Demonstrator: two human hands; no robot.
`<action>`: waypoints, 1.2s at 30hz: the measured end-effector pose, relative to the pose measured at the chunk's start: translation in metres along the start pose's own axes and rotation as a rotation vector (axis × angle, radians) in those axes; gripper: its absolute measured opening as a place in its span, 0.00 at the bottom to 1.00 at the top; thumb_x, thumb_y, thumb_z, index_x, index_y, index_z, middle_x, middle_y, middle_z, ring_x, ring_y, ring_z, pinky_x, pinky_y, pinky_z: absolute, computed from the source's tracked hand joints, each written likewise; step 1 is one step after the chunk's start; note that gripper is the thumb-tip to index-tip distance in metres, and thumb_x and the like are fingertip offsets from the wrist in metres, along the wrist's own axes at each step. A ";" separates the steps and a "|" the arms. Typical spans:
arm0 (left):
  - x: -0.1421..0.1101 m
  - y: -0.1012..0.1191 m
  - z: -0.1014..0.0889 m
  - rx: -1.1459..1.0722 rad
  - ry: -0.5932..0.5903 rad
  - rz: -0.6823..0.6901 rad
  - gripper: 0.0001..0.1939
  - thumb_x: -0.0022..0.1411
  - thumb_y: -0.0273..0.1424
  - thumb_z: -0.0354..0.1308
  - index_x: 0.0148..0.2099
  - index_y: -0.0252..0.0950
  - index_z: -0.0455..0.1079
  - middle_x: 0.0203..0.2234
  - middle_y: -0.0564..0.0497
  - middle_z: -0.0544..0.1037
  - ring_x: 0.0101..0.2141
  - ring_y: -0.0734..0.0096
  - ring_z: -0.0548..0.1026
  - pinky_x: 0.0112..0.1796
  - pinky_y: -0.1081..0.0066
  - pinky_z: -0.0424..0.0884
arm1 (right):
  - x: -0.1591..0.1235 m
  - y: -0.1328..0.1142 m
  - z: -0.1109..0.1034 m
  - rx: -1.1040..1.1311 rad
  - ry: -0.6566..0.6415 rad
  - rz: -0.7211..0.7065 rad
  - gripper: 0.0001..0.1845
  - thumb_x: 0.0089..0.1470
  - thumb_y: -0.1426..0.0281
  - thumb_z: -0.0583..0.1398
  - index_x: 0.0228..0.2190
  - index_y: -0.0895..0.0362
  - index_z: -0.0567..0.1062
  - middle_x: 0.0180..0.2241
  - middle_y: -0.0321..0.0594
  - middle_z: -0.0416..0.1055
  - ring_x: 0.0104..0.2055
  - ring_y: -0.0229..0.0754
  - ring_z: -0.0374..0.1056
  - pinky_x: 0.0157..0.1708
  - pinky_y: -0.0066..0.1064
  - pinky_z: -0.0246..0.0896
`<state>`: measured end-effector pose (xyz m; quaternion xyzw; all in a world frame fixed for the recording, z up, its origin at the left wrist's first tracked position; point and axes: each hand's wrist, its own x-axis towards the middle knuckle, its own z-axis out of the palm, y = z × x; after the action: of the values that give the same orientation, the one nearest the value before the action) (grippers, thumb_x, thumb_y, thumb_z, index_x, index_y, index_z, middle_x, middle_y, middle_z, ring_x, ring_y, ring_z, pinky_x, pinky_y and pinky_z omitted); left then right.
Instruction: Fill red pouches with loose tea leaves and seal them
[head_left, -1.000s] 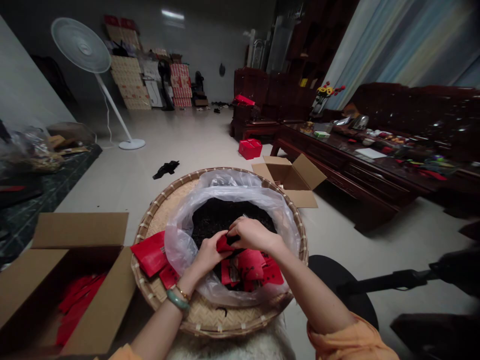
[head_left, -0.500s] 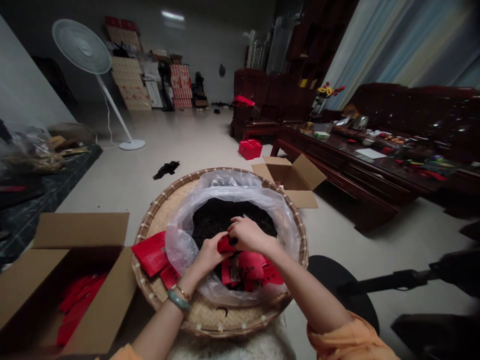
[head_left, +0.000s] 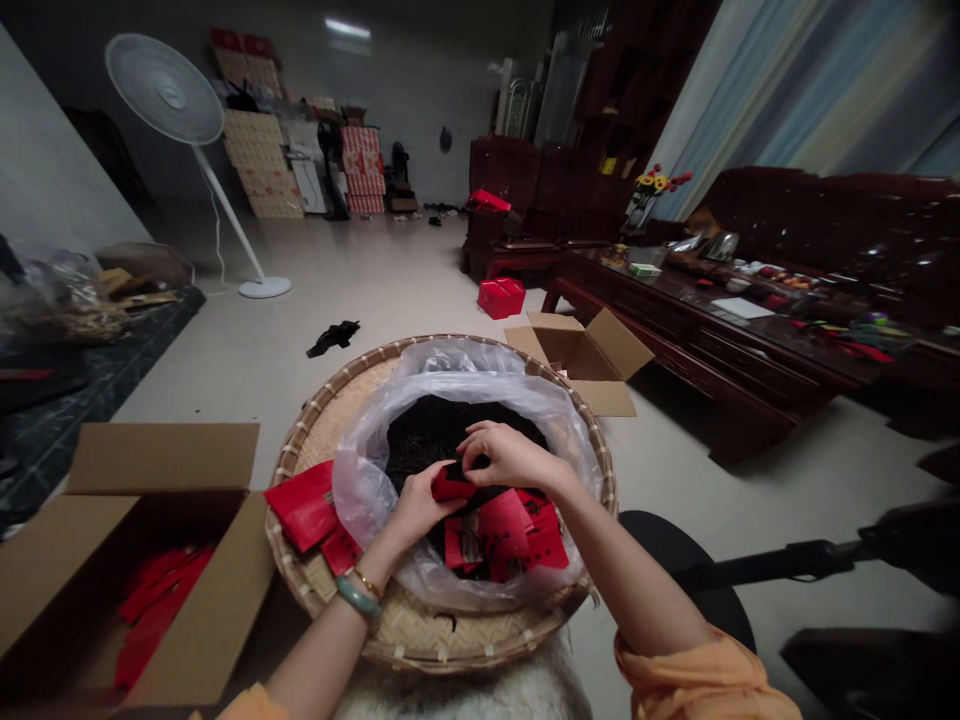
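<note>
My left hand [head_left: 418, 505] grips a small red packet [head_left: 452, 486], its mouth tilted up and dark inside. My right hand [head_left: 504, 460] hovers just above and right of that mouth, thumb and forefinger pinched; what they hold, if anything, is too small to make out. Below both hands a clear plastic bag [head_left: 354, 470] stands wide open, filled with dark, loose, leaf-like material [head_left: 420, 428]. More red packets [head_left: 510, 530] lie on its near side. The bag rests in a round woven bamboo tray [head_left: 315, 420], with other red packets [head_left: 304, 508] at its left rim.
An open cardboard box [head_left: 199, 600] with red packets inside stands at the left. Another open box [head_left: 581, 352] sits behind the tray, beside a dark wooden table [head_left: 675, 315]. A black round base [head_left: 690, 570] is at the right; a white fan [head_left: 262, 288] stands farther back.
My right hand has lifted slightly up and right from the packet's mouth, where dark material showed at its fingers. The packet in my left hand now shows its opening more clearly.
</note>
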<state>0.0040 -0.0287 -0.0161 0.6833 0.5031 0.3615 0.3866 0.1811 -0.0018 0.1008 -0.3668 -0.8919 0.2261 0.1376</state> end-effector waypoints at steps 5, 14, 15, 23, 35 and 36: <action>0.001 -0.004 0.000 -0.029 0.006 0.002 0.24 0.43 0.29 0.66 0.45 0.35 0.70 0.35 0.50 0.79 0.36 0.64 0.75 0.39 0.67 0.70 | 0.002 0.002 -0.007 0.046 -0.027 -0.014 0.06 0.45 0.75 0.60 0.25 0.56 0.78 0.38 0.38 0.75 0.49 0.43 0.65 0.51 0.33 0.55; 0.001 -0.002 -0.002 -0.060 -0.001 0.015 0.23 0.43 0.28 0.65 0.46 0.34 0.70 0.36 0.49 0.79 0.37 0.64 0.75 0.41 0.67 0.70 | 0.003 0.012 -0.002 0.279 0.019 0.087 0.08 0.49 0.70 0.58 0.29 0.61 0.77 0.35 0.42 0.76 0.37 0.41 0.70 0.38 0.28 0.61; 0.001 -0.003 -0.003 -0.059 -0.002 0.015 0.24 0.43 0.28 0.65 0.46 0.34 0.70 0.36 0.49 0.79 0.37 0.64 0.75 0.41 0.67 0.70 | 0.003 0.013 0.000 0.310 0.023 0.106 0.09 0.49 0.69 0.58 0.30 0.61 0.77 0.34 0.42 0.76 0.36 0.41 0.70 0.36 0.28 0.61; 0.001 -0.003 -0.003 -0.045 0.005 0.027 0.22 0.44 0.29 0.65 0.44 0.34 0.70 0.37 0.49 0.79 0.37 0.64 0.75 0.41 0.67 0.69 | 0.004 0.018 -0.001 0.711 0.101 0.198 0.13 0.48 0.64 0.60 0.30 0.62 0.75 0.40 0.45 0.74 0.37 0.40 0.69 0.37 0.30 0.62; 0.001 -0.007 -0.004 -0.031 0.016 0.016 0.16 0.45 0.32 0.65 0.38 0.33 0.72 0.31 0.51 0.78 0.32 0.66 0.74 0.34 0.70 0.69 | -0.011 0.011 0.038 0.260 0.195 0.059 0.16 0.48 0.67 0.63 0.41 0.55 0.75 0.43 0.43 0.71 0.42 0.41 0.67 0.39 0.30 0.63; 0.001 -0.008 -0.004 -0.033 0.010 0.013 0.16 0.45 0.33 0.65 0.38 0.33 0.72 0.30 0.51 0.78 0.31 0.67 0.73 0.33 0.71 0.69 | -0.013 0.009 0.043 0.190 0.171 0.040 0.16 0.47 0.67 0.63 0.40 0.54 0.75 0.44 0.43 0.70 0.44 0.42 0.66 0.42 0.32 0.62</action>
<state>-0.0023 -0.0257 -0.0212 0.6782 0.4948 0.3756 0.3927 0.1777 -0.0183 0.0581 -0.3876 -0.8441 0.2800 0.2428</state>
